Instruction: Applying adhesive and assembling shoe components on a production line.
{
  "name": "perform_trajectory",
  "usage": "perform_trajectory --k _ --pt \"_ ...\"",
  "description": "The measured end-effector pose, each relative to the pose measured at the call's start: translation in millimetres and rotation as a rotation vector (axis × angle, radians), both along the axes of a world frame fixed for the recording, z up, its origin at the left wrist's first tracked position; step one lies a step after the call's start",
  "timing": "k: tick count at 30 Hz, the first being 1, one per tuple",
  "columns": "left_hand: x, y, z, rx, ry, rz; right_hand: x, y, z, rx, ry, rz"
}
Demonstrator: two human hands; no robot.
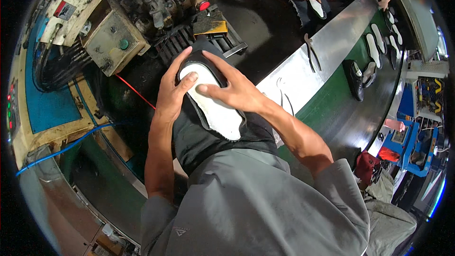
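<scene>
Both hands grip a black shoe upper held sole-up against the body: left hand wraps the toe, thumb pressing the white insole; right hand spreads fingers across it, seemingly to keep it flat. Soft matte upper, smooth oval insole; a grimy metal machine stands ahead

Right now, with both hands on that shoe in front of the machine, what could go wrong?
1. The left hand and right hand press the black shoe, sole side up, close to the machine's ribbed black jaws; fingertips could get pinched there.
2. The white insole might shift off-centre under thumb pressure.
3. The blue cable and red cable run near the left forearm and could snag.
</scene>
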State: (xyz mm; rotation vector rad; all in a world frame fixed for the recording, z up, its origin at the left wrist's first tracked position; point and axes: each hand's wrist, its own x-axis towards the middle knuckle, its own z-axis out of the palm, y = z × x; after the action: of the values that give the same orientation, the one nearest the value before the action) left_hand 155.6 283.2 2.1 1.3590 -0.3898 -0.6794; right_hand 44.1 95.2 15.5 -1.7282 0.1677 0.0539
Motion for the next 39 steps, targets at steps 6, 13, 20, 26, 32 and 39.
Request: perform_trajectory --k 6,13,20,26,32,39 --pt "5 -1 -8 0.090 -0.175 -0.005 4 2 -7 -0.127 -0.048 -0.040" --pt "1 -5 -22 0.138 -0.464 0.129 4 20 -18 -0.237 -0.240 -0.165" --pt "13 11 -30 0.024 -0.272 0.069 -4 -1 -19 -0.104 -0.171 0.006" --pt "14 6 -33 -0.237 -0.093 -0.063 13 -29 -21 0.155 -0.056 0.162" --pt "12 -13 -40 -0.174 -0.129 -0.042 18 -15 -23 -0.167 -0.025 0.135" --pt "-7 -44 -44 0.041 0.184 0.044 12 -40 -57 0.183 0.046 -0.048"
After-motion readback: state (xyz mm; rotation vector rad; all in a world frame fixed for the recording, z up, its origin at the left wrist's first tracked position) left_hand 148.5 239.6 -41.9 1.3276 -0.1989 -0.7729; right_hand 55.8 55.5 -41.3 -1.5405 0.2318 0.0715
